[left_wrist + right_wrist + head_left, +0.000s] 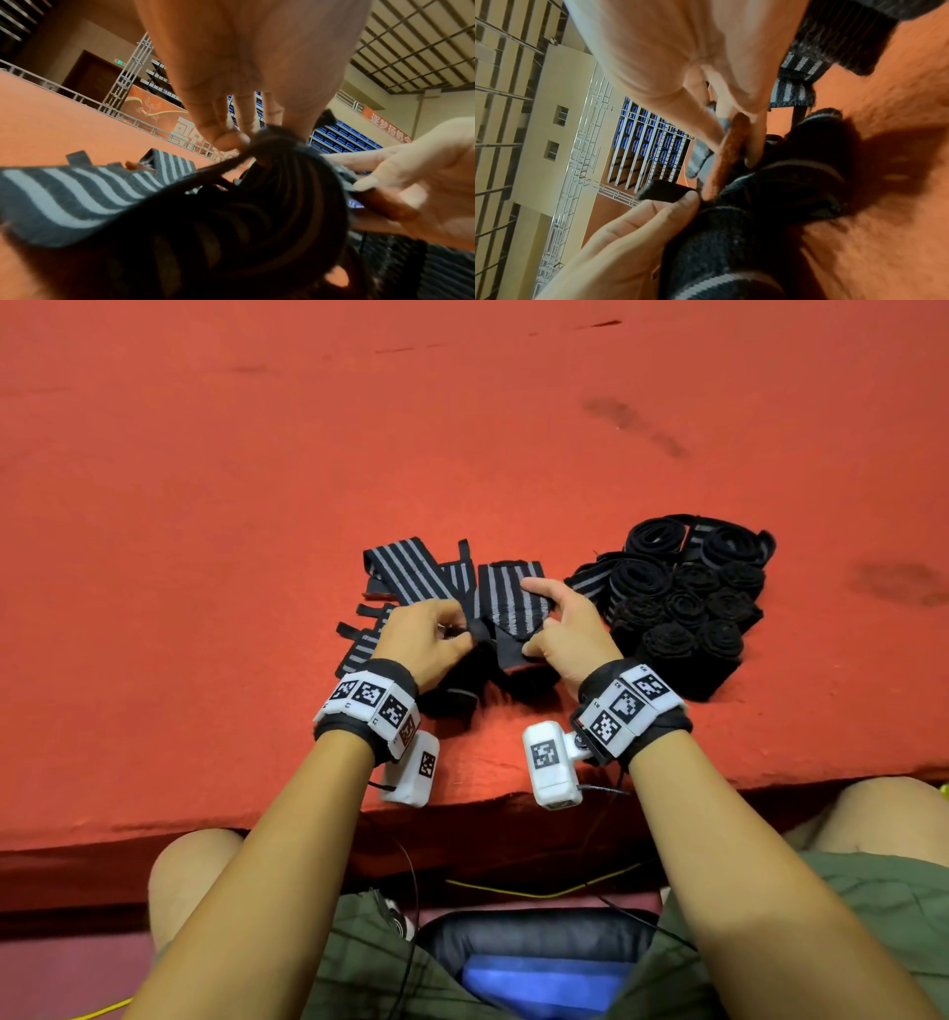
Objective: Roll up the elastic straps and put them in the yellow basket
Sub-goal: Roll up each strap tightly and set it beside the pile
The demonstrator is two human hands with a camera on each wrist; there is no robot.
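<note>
The fingers (452, 629) of the left hand (421, 639) are curled and pinch one end of a striped strap (508, 603), where a small black loop (272, 138) bunches up. The right hand (565, 629) pinches the other side of the same strap with its thumb under the edge, and its pointing finger lies straight along the top. This strap is lifted a little off the red counter (205, 557), just in front of the person, and it is not rolled yet. I think this is the very start of rolling it. Just to the left, more flat straps (405, 572) lie loose on the counter, some under the left wrist, so those still need rolling. To the right, close beside the right hand, sits a pile of rolled straps (683, 598), dark round rolls packed side by side. So a good part of the rolling looks done, and a few straps are left. The yellow basket does not show in any view, so I cannot tell where it is. None of the rolls in view are in a basket, so that part looks still to do. In both wrist views the fingers are close and blurry, but they do hold the dark cloth.
</note>
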